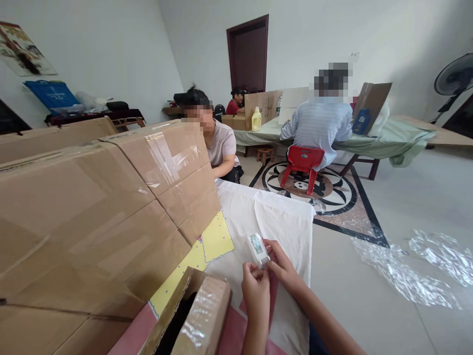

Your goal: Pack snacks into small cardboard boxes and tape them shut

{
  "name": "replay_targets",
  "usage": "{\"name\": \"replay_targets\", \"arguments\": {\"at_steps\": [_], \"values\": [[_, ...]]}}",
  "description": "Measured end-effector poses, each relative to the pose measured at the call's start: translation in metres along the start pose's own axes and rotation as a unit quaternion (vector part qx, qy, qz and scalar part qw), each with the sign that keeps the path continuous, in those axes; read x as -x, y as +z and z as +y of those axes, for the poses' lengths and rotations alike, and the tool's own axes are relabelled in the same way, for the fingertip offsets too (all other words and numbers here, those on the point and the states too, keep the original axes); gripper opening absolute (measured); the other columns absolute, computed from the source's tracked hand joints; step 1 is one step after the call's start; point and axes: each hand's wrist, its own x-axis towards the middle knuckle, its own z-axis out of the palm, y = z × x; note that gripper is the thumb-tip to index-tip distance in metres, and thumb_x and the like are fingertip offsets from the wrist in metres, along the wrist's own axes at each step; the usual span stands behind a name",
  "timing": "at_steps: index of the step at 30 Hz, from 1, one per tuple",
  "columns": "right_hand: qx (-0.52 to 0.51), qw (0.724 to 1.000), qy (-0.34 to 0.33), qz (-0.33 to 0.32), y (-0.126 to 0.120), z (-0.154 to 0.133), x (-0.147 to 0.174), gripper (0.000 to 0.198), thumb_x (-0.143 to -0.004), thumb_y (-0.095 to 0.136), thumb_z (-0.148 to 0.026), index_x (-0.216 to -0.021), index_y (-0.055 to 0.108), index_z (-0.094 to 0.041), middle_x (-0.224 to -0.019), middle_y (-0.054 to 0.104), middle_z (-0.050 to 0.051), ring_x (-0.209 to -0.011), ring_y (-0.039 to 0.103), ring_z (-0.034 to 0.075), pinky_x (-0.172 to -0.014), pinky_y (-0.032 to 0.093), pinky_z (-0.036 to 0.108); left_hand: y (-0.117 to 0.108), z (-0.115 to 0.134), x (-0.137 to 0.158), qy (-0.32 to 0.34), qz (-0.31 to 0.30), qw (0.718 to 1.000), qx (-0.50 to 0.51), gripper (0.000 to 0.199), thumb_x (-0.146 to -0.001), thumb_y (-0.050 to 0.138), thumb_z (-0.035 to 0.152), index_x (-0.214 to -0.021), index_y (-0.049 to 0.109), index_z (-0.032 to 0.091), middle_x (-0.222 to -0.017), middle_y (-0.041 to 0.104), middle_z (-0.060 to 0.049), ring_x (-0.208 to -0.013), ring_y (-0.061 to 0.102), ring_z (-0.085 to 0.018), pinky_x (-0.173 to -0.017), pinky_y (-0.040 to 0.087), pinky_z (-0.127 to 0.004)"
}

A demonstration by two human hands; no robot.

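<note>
A small white object (257, 250) with rounded ends and a greenish label, perhaps a roll or case, is held up over the white cloth (284, 212). My right hand (280, 260) grips its right side between fingers and thumb. Close below it, my left hand (255, 283) is closed in a pinch at the object's lower edge. Whatever thin piece may be between those left fingertips is too small to make out. An open cardboard box (212, 301) stands just left of my left hand, its inside dark.
A tall taped cardboard partition (92, 222) fills the left side. A person (221, 143) sits behind it. Another person (320, 123) sits on a red chair (305, 157) at a green-covered table (402, 133). Crumpled clear plastic (406, 276) lies on the floor at right.
</note>
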Motion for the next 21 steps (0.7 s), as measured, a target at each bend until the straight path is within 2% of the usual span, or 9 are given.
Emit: {"name": "replay_targets", "arguments": {"at_steps": [4,7,11,15,18,21], "values": [[-0.002,1.0,0.006,-0.009,0.001,0.006,0.002,0.063,-0.077,0.049,-0.014,-0.139,0.052,-0.027,-0.123,0.058,0.007,-0.11,0.057,0.026,-0.097,0.048,0.041,-0.003,0.001,-0.005,-0.006,-0.018,1.0,-0.018,0.028,-0.08,0.065,0.036,-0.083,0.04,0.026,-0.061,0.063,0.004,-0.063,0.064,-0.02,-0.064,0.046,-0.028],[-0.01,1.0,0.006,-0.001,0.002,0.01,0.003,0.06,-0.08,0.048,-0.016,-0.139,0.051,-0.026,-0.121,0.058,0.007,-0.111,0.057,0.027,-0.098,0.048,0.042,-0.005,0.001,-0.007,0.0,-0.029,0.998,-0.054,0.028,-0.077,0.065,0.025,-0.079,0.038,0.026,-0.057,0.053,0.007,-0.059,0.057,-0.017,-0.061,0.041,-0.025],[-0.032,0.999,0.005,0.005,0.002,0.013,0.002,0.056,-0.086,0.046,-0.02,-0.142,0.048,-0.024,-0.122,0.059,0.008,-0.112,0.058,0.026,-0.1,0.049,0.043,-0.005,-0.005,-0.006,0.02,-0.039,0.991,-0.124,0.025,-0.078,0.06,0.014,-0.079,0.038,0.025,-0.062,0.049,0.007,-0.062,0.053,-0.015,-0.061,0.037,-0.023],[-0.047,0.999,0.007,0.006,0.001,0.014,0.001,0.054,-0.088,0.048,-0.021,-0.142,0.048,-0.024,-0.129,0.059,0.008,-0.119,0.057,0.026,-0.104,0.047,0.043,-0.007,-0.01,-0.006,0.04,-0.136,0.989,-0.048,0.028,-0.081,0.06,0.016,-0.084,0.033,0.025,-0.063,0.049,0.009,-0.06,0.048,-0.012,-0.062,0.036,-0.022],[-0.059,0.998,0.008,0.01,0.001,0.016,-0.001,0.052,-0.089,0.048,-0.023,-0.141,0.049,-0.025,-0.128,0.059,0.008,-0.119,0.057,0.026,-0.106,0.046,0.044,-0.011,-0.006,-0.005,0.048,-0.216,0.975,0.008,0.035,-0.081,0.064,0.019,-0.088,0.031,0.025,-0.066,0.058,0.008,-0.054,0.036,-0.009,-0.056,0.027,-0.022],[-0.088,0.996,0.012,0.012,0.001,0.016,-0.002,0.05,-0.088,0.051,-0.025,-0.138,0.051,-0.024,-0.127,0.061,0.008,-0.117,0.059,0.026,-0.102,0.048,0.043,-0.014,0.001,-0.004,0.046,-0.235,0.971,0.008,0.038,-0.079,0.068,0.018,-0.09,0.032,0.025,-0.069,0.062,0.007,-0.052,0.029,-0.007,-0.054,0.023,-0.023]]}}
